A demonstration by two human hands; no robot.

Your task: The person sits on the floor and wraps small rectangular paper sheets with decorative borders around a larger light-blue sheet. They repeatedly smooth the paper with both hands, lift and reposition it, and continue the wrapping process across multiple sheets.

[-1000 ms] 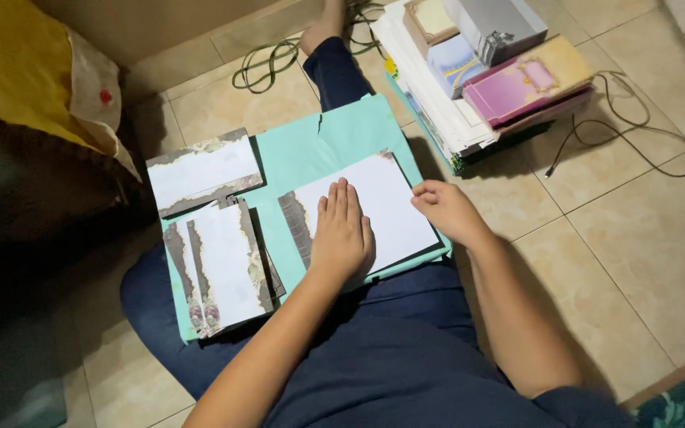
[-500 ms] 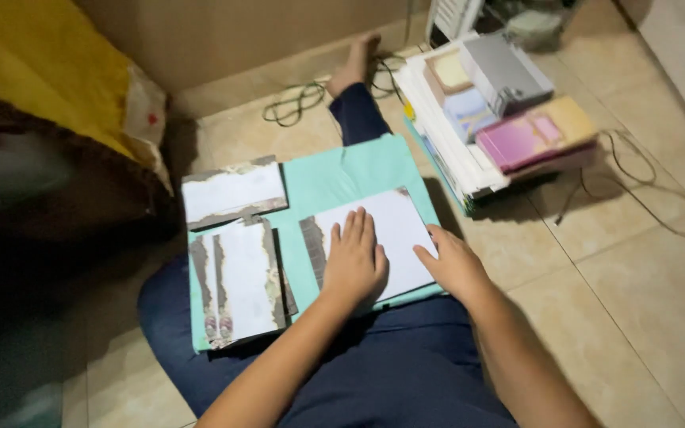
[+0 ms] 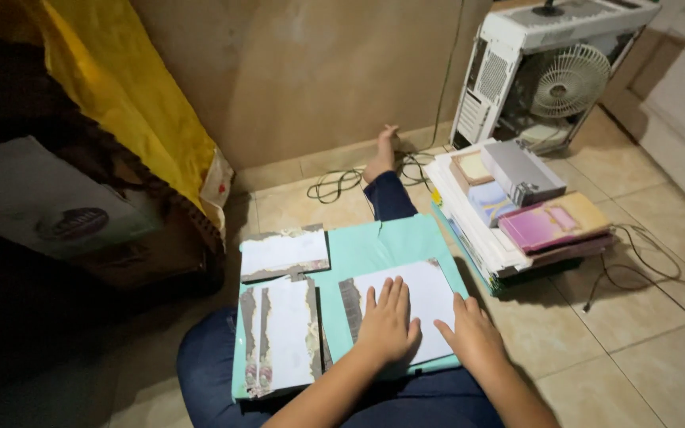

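Note:
I sit on a tiled floor with a teal folder (image 3: 374,246) lying across my lap. My left hand (image 3: 388,321) presses flat, fingers spread, on a white sheet with a torn grey edge (image 3: 426,289) on the folder's right half. My right hand (image 3: 473,337) rests on that sheet's lower right corner and the folder's edge. Two other white sheets with ragged grey borders lie on the folder's left side, one at the top (image 3: 283,254) and one below it (image 3: 281,337). Neither hand grips anything.
A stack of books and papers (image 3: 509,214) with a pink book on top sits to the right. Behind it stand a white computer case (image 3: 485,87) and a small fan (image 3: 568,79). Cables (image 3: 342,182) trail along the wall. A yellow cloth (image 3: 136,103) hangs at left.
My view has tilted up, bringing the wall, computer case and fan into sight. My right hand has slid from the sheet's upper right side down to its lower right corner.

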